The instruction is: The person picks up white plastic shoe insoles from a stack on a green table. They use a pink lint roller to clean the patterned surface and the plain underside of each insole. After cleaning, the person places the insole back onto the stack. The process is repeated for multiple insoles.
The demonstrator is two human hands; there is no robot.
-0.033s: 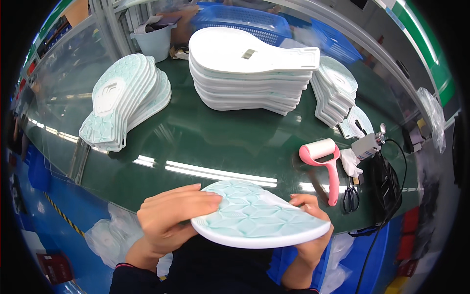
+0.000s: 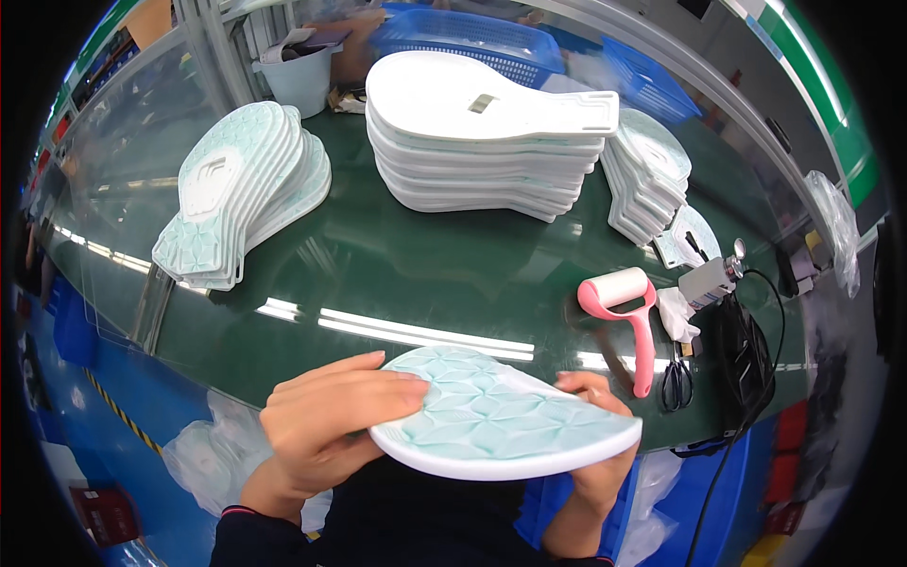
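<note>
Between my hands, just off the front edge of the table, is a padded panel [image 2: 501, 416] with a pale green quilted top and a white rim. It is tilted, with its rounded rim toward me. My left hand [image 2: 340, 402] grips its left side, fingers on the quilted face. My right hand [image 2: 605, 449] is closed on its right side; most of those fingers are hidden behind it. A tall stack of white paddle-shaped panels [image 2: 472, 142] stands at the back, smooth face up on top. Fanned quilted panels [image 2: 227, 189] lie at the left, and more panels [image 2: 647, 170] at the right.
On the right of the green table [image 2: 425, 274] lie a pink-handled lint roller [image 2: 641, 331], dark-handled scissors [image 2: 676, 383], a bottle [image 2: 707, 282], crumpled white tissue [image 2: 676, 314] and a black bag [image 2: 744, 350]. Behind are a blue basket [image 2: 468, 42] and a pale bin [image 2: 298, 83].
The panel's right end has shifted slightly to the right, and my left hand slightly to the left. Both hands keep their grip.
</note>
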